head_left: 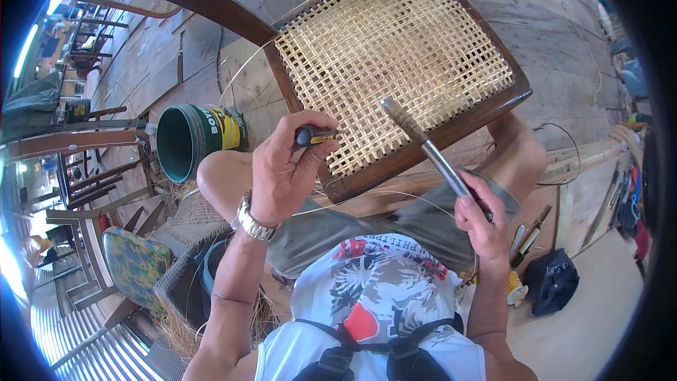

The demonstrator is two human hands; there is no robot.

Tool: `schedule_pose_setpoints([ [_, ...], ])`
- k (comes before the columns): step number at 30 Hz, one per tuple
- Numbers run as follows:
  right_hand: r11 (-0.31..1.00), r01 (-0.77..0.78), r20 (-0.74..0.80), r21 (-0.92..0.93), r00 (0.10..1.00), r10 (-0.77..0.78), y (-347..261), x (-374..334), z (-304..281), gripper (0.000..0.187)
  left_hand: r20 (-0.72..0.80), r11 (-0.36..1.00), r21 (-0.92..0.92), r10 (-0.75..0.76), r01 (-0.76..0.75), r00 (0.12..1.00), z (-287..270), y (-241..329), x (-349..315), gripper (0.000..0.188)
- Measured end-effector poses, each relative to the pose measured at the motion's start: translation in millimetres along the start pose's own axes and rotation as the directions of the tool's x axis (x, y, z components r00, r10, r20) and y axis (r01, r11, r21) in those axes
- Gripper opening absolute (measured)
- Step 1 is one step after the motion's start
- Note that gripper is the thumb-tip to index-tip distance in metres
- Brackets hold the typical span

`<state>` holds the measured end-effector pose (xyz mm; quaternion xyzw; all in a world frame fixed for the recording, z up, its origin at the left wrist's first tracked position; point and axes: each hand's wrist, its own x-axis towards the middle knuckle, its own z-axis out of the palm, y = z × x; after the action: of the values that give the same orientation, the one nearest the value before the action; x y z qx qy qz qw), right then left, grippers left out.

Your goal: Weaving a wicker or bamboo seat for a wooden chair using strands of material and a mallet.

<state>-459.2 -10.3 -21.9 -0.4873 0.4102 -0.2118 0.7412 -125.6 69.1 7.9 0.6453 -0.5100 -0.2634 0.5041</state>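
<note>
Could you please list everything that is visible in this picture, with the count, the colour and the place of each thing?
Wooden chair frame with woven cane seat: one, brown and pale yellow, on the knees.
Black-handled tool: one, in left hand, at seat edge.
Metal rod tool: one, grey, in right hand, over the seat.
Green plastic bucket: one, on its side, floor left.
Patterned cushion: one, blue-yellow, lower left.
Black bag: one, lower right.
Left hand: wristwatch.
Right hand: gripping rod.

The person wears a white sleeveless printed shirt (374, 289) with red and grey palm-like graphics, grey shorts (367, 222), and black harness straps with plastic buckles (367, 360) over the chest near the lower edge. A silver metal link wristwatch (252, 222) circles the left wrist. Both forearms are bare.
</note>
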Motion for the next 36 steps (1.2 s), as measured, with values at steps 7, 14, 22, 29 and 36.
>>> schedule_pose_setpoints([
  [7, 0.982, 0.07, 0.013, -0.176, 0.998, -0.069, 9.6, 9.4, 23.9, 0.043, 0.054, 0.997, 0.063, -0.049, 0.046, 0.997, 5.2, -19.3, -1.5, 0.031],
  [14, 0.978, 0.189, -0.05, 0.093, 0.981, -0.185, 12.4, 9.1, 29.0, 0.052, -0.181, 0.978, -0.203, -0.081, 0.043, 0.98, -34.6, -11.1, -8.1, 0.03],
  [22, 0.929, 0.008, 0.195, -0.371, 0.978, 0.07, 3.2, 23.0, 32.7, 0.044, -0.267, 0.978, -0.208, -0.042, -0.015, 0.963, -47.2, -33.2, 12.7, 0.031],
  [29, 0.926, -0.065, 0.379, -0.372, 0.9, 0.215, 7.0, 19.6, 67.7, 0.045, -0.243, 0.962, -0.272, -0.082, 0.013, 0.966, -20.5, -37.1, 0.2, 0.034],
  [36, 0.888, 0.101, 0.36, -0.449, 0.93, 0.076, -2.9, 35.3, 75.5, 0.044, -0.184, 0.989, -0.108, -0.122, 0.104, 0.975, -17.4, -42.5, 0.4, 0.032],
])
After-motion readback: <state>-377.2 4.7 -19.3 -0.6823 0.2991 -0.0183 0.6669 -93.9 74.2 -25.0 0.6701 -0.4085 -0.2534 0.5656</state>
